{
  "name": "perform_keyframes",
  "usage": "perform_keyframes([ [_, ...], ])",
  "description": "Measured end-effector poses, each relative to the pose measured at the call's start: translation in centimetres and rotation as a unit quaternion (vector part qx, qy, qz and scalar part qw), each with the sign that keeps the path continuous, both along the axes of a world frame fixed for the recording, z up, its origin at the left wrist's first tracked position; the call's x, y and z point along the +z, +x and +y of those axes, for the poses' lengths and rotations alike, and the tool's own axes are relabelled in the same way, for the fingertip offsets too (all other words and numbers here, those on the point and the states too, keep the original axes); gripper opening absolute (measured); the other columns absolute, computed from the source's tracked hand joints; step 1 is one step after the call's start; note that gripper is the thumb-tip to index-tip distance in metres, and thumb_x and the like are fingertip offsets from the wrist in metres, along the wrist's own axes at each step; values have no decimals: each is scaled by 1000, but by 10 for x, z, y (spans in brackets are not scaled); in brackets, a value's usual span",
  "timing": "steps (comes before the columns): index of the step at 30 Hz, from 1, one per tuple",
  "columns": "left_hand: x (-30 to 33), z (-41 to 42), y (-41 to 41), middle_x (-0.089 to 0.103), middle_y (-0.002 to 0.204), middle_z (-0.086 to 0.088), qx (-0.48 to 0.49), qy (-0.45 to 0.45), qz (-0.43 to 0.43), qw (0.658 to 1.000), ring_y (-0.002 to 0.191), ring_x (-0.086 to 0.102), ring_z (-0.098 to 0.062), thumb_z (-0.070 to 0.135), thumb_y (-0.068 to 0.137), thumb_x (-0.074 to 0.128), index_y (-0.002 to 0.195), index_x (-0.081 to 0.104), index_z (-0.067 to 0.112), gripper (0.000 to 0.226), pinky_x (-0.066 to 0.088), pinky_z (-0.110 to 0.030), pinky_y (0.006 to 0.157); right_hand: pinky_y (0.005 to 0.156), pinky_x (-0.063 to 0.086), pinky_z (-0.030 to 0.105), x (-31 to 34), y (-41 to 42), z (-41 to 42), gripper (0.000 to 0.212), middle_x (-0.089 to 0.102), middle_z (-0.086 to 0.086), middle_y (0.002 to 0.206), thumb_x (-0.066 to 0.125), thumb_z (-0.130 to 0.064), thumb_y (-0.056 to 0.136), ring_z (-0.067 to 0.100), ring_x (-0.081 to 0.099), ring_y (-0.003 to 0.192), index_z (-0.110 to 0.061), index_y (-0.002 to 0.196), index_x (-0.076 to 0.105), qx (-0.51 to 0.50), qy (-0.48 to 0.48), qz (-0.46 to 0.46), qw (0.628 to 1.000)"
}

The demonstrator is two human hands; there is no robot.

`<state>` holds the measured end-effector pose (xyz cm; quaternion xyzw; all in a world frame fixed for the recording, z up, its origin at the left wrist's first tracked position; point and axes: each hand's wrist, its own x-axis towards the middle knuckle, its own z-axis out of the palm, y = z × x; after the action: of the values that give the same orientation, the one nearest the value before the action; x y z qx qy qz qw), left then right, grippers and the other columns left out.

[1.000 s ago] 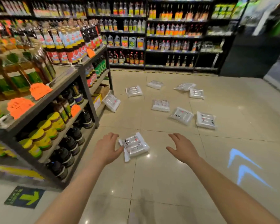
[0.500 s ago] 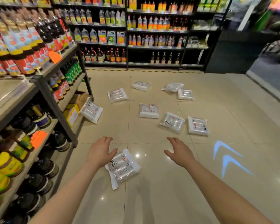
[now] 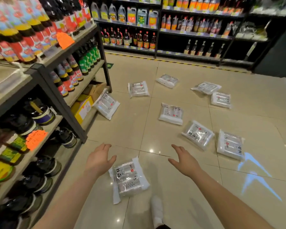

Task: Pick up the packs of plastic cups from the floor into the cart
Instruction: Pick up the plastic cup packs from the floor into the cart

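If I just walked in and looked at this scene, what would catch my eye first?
Probably the clear packs of plastic cups scattered over the shiny tiled floor, with the nearest pack lying right at the person's feet. Above it, the left hand and right hand are spread open on either side, touching nothing. On the left, shelves crowded with dark sauce bottles add bright colour.

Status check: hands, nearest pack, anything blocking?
Left hand open, right hand open, neither holding. Nearest pack flat on floor between them, untouched. Nothing blocking; cart not in view.
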<state>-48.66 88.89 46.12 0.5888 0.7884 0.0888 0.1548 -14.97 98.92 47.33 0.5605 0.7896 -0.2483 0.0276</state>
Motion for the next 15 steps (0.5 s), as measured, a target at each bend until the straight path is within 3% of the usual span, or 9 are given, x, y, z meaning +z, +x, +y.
perform_keyframes([
  [7, -84, 42, -19, 52, 131, -8, 145, -44, -72, 986, 119, 52, -28, 44, 87, 57, 133, 49, 11, 57, 45, -42, 95, 93, 45, 35, -80, -30, 99, 68, 36, -3, 147, 48, -50, 92, 19, 43, 129, -30, 149, 18, 54, -78, -3, 996],
  [11, -159, 40, -17, 55, 125, -15, 237, -70, -164, 955, 112, 56, -31, 28, 85, 68, 131, 52, 7, 52, 44, -38, 95, 98, 44, 36, -147, -56, 119, 71, 33, -3, 150, 46, -54, 91, 19, 41, 131, -31, 150, 15, 87, -123, -33, 988],
  [15, -238, 29, -10, 51, 130, -11, 282, -126, -206, 928, 115, 53, -27, 30, 87, 65, 137, 46, 11, 56, 44, -35, 94, 97, 44, 36, -220, -80, 124, 71, 32, -4, 150, 46, -55, 91, 18, 41, 130, -32, 150, 13, 108, -166, -49, 979],
])
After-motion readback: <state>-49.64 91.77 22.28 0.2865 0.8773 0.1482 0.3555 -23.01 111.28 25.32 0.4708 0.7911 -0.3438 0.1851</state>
